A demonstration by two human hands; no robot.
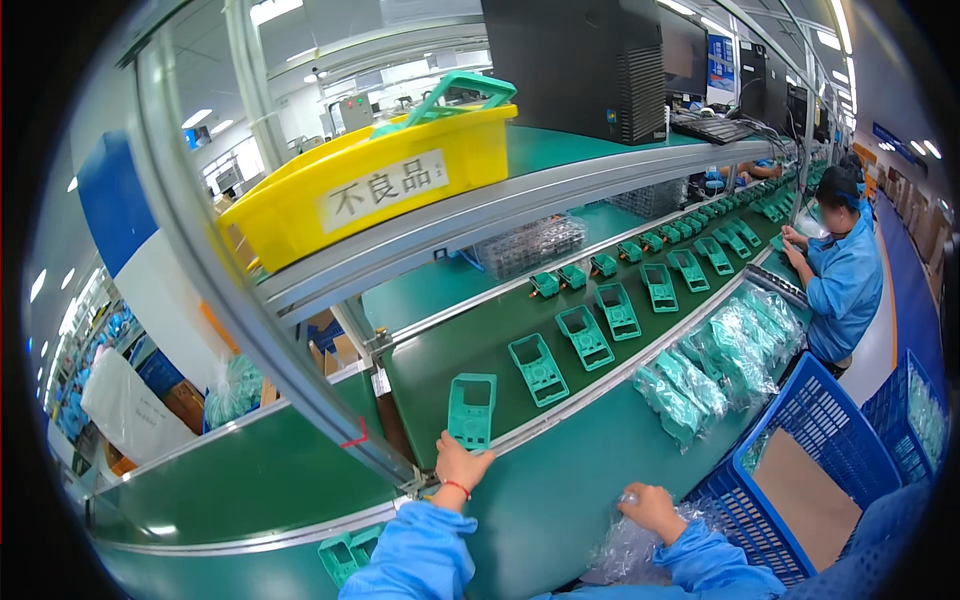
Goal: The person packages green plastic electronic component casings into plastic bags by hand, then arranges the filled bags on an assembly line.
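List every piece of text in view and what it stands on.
White label on yellow bin: large black characters, legible, not copied here.
Blue sticker on black computer tower: too small to read.
Blue poster: too small.
Blue hanging sign: too small.

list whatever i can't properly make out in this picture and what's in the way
All in the head view:
What the right hand grips: mostly hidden by the hand itself; only a shiny bit shows.
Near end of the green housing: partly covered by the left hand.
Lower contents of the yellow bin: hidden by its wall.
Bottom of the blue basket: blocked by brown cardboard.
Farthest green parts: too small.
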